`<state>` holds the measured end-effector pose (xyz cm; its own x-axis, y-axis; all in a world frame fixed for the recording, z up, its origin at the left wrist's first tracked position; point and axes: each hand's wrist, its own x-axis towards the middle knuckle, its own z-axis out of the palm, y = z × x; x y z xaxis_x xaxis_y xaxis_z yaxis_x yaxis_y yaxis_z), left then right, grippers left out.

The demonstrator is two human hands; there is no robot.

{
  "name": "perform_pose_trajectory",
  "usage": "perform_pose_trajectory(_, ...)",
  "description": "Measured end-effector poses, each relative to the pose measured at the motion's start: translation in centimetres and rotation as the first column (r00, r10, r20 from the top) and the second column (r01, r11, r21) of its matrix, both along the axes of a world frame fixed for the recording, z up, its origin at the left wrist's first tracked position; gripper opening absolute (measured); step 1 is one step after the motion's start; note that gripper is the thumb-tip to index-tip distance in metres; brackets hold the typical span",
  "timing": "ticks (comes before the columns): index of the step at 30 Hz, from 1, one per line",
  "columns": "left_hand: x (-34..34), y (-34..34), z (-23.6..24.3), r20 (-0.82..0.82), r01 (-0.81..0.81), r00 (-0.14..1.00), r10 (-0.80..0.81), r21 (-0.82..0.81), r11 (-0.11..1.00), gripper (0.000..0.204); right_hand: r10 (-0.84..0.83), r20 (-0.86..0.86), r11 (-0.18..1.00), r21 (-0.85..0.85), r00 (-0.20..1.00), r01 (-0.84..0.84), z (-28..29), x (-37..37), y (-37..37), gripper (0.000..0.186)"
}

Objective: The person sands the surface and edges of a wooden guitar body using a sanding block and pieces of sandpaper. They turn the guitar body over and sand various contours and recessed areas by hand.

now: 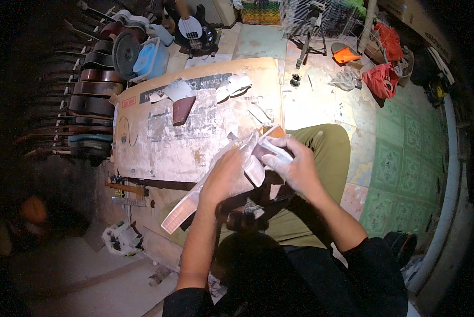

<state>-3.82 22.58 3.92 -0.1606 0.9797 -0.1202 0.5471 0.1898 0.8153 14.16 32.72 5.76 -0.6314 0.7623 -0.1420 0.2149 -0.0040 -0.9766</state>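
Note:
A dust-whitened wooden piece point(180, 213) with curved, horn-like ends, which looks like a guitar body, lies over my lap at the cardboard's near edge. My left hand point(225, 171) is wrapped over it, its fingertips partly hidden. My right hand point(296, 161) grips a small pale block point(277, 151), apparently a sanding block, against the piece's far right end. Fingers and thumb are closed on the block. Beyond the hands, a dark red sheet of sandpaper point(184, 111) and torn pale paper scraps point(234, 87) lie on the dusty cardboard point(165, 153).
A row of guitars point(91, 98) lines the left side. A black bass guitar point(192, 30) stands at the back, near a clear tub point(151, 59). A tripod point(307, 34), an orange dustpan point(345, 54) and a red bag point(379, 82) are at the far right.

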Motion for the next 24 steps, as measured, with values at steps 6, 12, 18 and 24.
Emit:
perform_pose_trajectory(6,1.8,-0.3,2.4,-0.634,-0.321,0.773,0.040,-0.336,0.886,0.044,-0.023,-0.071,0.999,-0.034,0.997,0.021,-0.5,0.9,0.4,0.034)
perform_pose_trajectory(12,4.1,-1.6,1.6,-0.575,-0.184,0.818,0.006,-0.251,0.950,0.011,0.196,-0.086,0.980,-0.004,0.977,-0.197,0.4,0.8,2.1,0.037)
perform_pose_trajectory(18,3.8,-2.3,0.7,-0.529,-0.066,0.846,0.059,0.005,0.998,0.017,0.546,0.129,0.741,0.387,0.828,-0.549,5.0,2.0,1.5,0.040)
perform_pose_trajectory(24,4.0,-3.1,-0.1,-0.526,-0.022,0.849,0.054,0.067,0.998,0.013,0.553,0.147,0.679,0.491,0.820,-0.546,5.3,2.0,1.4,0.041)
